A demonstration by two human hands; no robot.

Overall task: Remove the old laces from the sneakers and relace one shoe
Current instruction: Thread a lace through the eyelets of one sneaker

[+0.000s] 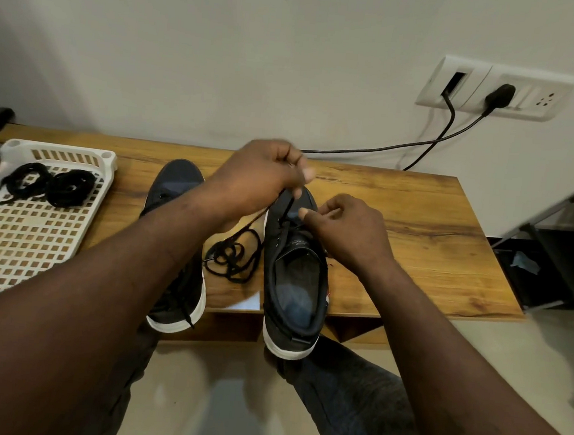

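Note:
Two dark sneakers with white soles stand on the wooden table [415, 227], toes toward the wall. The right sneaker [295, 286] has a black lace [237, 258] threaded near its toe, and the slack lies coiled on the table between the shoes. My left hand [265, 174] is raised above the toe, pinching one strand of that lace taut. My right hand [346, 229] rests on the shoe's eyelet area and pinches the lace's other end. The left sneaker [177, 191] is partly hidden under my left forearm.
A white perforated tray [18, 247] at the left holds two bundled black laces [51, 185]. A wall socket plate [495, 89] with two black cables [422, 144] is behind the table. A dark metal rack [558, 245] stands at the right. My knees are below the table's front edge.

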